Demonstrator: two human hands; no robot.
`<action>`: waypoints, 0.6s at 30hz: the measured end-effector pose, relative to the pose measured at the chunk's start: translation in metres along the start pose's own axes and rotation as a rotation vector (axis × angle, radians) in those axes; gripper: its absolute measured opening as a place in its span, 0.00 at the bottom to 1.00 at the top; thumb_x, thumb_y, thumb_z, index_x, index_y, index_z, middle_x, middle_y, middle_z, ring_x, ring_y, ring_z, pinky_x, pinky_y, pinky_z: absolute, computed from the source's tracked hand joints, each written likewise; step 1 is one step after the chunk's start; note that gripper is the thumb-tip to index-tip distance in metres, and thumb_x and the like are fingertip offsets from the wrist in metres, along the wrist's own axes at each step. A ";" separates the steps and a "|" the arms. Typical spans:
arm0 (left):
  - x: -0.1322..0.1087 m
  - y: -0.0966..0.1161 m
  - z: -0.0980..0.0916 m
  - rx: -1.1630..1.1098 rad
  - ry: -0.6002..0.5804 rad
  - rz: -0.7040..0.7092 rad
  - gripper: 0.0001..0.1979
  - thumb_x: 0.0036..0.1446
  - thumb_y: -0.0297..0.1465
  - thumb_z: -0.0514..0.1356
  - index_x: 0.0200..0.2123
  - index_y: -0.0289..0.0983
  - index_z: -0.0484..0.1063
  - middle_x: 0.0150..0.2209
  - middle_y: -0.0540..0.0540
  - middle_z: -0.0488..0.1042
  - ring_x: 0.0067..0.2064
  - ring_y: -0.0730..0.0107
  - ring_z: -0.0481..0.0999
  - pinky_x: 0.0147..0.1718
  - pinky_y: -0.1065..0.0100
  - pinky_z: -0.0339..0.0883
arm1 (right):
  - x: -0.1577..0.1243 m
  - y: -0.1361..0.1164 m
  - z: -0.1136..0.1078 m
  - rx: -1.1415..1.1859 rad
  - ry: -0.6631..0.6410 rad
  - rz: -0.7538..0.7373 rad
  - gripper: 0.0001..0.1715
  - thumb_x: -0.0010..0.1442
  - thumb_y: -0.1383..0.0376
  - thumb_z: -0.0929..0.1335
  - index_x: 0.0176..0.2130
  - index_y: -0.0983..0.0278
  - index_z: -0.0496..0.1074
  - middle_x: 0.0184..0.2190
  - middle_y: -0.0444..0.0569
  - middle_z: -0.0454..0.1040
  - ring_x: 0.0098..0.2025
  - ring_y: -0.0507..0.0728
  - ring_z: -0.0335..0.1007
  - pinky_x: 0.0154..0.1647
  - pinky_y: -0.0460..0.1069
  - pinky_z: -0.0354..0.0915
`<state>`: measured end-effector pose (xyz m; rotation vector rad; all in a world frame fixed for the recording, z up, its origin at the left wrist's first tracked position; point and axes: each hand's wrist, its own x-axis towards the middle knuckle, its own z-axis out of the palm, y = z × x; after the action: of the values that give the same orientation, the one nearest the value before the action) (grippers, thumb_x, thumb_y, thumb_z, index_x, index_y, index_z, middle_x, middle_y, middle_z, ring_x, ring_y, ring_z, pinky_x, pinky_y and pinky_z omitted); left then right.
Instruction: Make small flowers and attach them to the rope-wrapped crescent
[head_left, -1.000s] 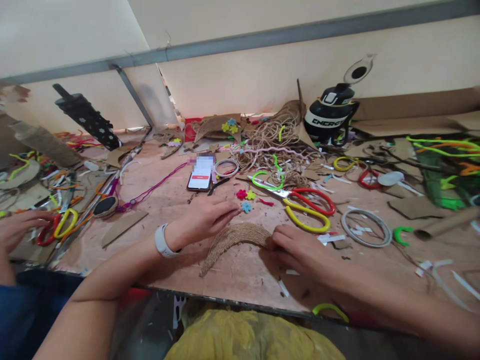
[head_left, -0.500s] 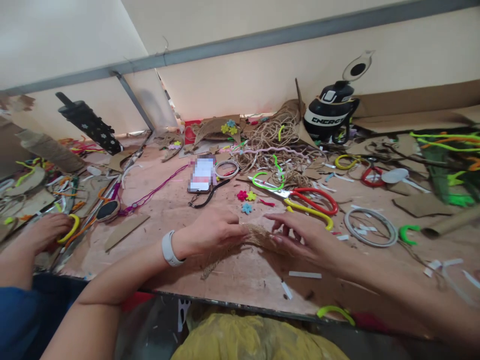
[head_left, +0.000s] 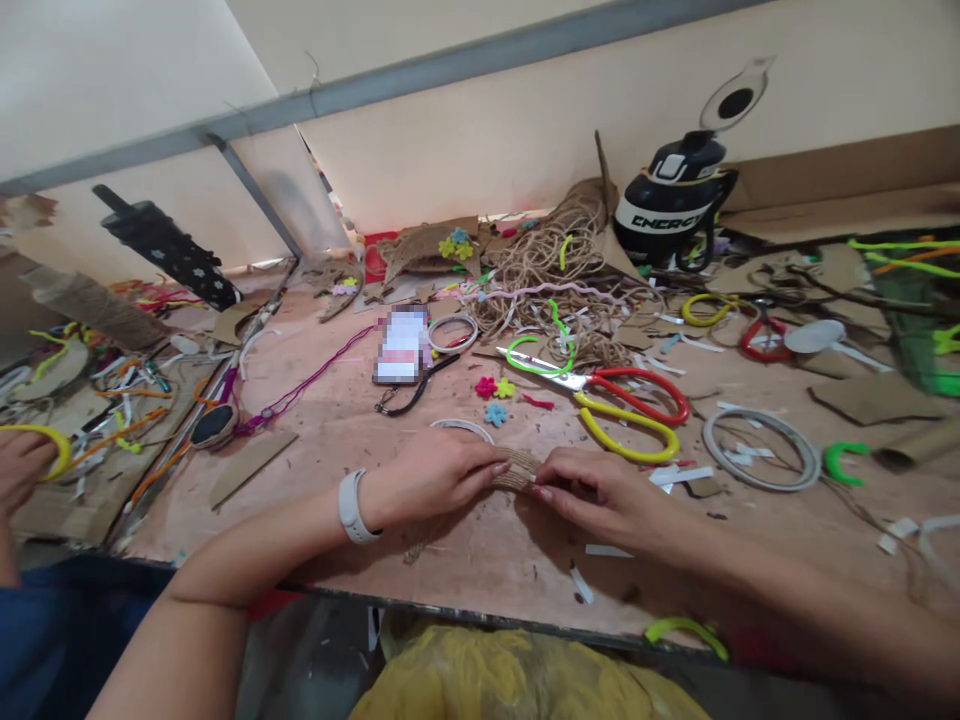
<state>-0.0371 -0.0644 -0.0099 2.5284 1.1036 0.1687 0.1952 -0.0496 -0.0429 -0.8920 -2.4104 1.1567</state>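
A curved piece wrapped in brown jute twine (head_left: pixel 516 470) lies on the pink worktable (head_left: pixel 480 560) near its front edge. My left hand (head_left: pixel 431 475), a white band on its wrist, is closed over the piece's left part. My right hand (head_left: pixel 592 492) pinches its right end, fingertips almost meeting the left hand's. Most of the piece is hidden under both hands; a frayed tail sticks out below my left hand.
Red-and-yellow-handled scissors (head_left: pixel 626 405) lie just beyond my hands, by small felt flowers (head_left: pixel 493 398), a phone (head_left: pixel 403 346), a jute cord heap (head_left: pixel 551 270), a wire ring (head_left: pixel 761 450) and a black bottle (head_left: pixel 675 205). Another person's hand (head_left: pixel 22 465) holds a yellow piece at left.
Both my hands closed in over the twine-wrapped piece, covering most of it. The other person's hand at left lifted a yellow curved piece. The camera tilted slightly.
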 end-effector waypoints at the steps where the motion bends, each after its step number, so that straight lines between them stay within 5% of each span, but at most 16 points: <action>1: 0.002 0.001 0.000 0.001 -0.008 -0.008 0.15 0.67 0.35 0.49 0.37 0.35 0.74 0.32 0.44 0.76 0.36 0.66 0.75 0.35 0.68 0.64 | 0.000 0.000 0.000 0.002 -0.002 0.012 0.12 0.63 0.62 0.63 0.33 0.64 0.73 0.27 0.47 0.74 0.27 0.52 0.67 0.27 0.46 0.60; 7: 0.016 0.003 0.002 0.101 -0.081 -0.071 0.13 0.65 0.36 0.51 0.36 0.36 0.72 0.30 0.44 0.77 0.33 0.64 0.75 0.30 0.68 0.61 | -0.002 -0.004 -0.004 -0.034 -0.026 0.045 0.10 0.60 0.64 0.63 0.34 0.64 0.73 0.27 0.48 0.75 0.29 0.53 0.69 0.30 0.47 0.61; 11: 0.024 0.005 0.001 0.080 -0.083 -0.074 0.12 0.65 0.34 0.51 0.37 0.37 0.72 0.30 0.46 0.76 0.32 0.66 0.74 0.29 0.69 0.59 | -0.004 -0.007 -0.013 -0.185 -0.058 0.194 0.06 0.57 0.62 0.65 0.33 0.62 0.70 0.29 0.47 0.74 0.28 0.54 0.67 0.27 0.47 0.57; 18: 0.024 0.006 0.002 -0.092 -0.067 -0.113 0.11 0.64 0.34 0.52 0.35 0.37 0.72 0.30 0.48 0.76 0.31 0.69 0.73 0.29 0.71 0.58 | -0.005 -0.004 -0.016 -0.354 -0.105 0.303 0.16 0.54 0.52 0.69 0.32 0.61 0.65 0.28 0.47 0.71 0.26 0.54 0.63 0.23 0.47 0.50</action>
<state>-0.0158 -0.0509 -0.0101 2.3666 1.1803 0.1010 0.2058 -0.0452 -0.0295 -1.3767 -2.6845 0.8998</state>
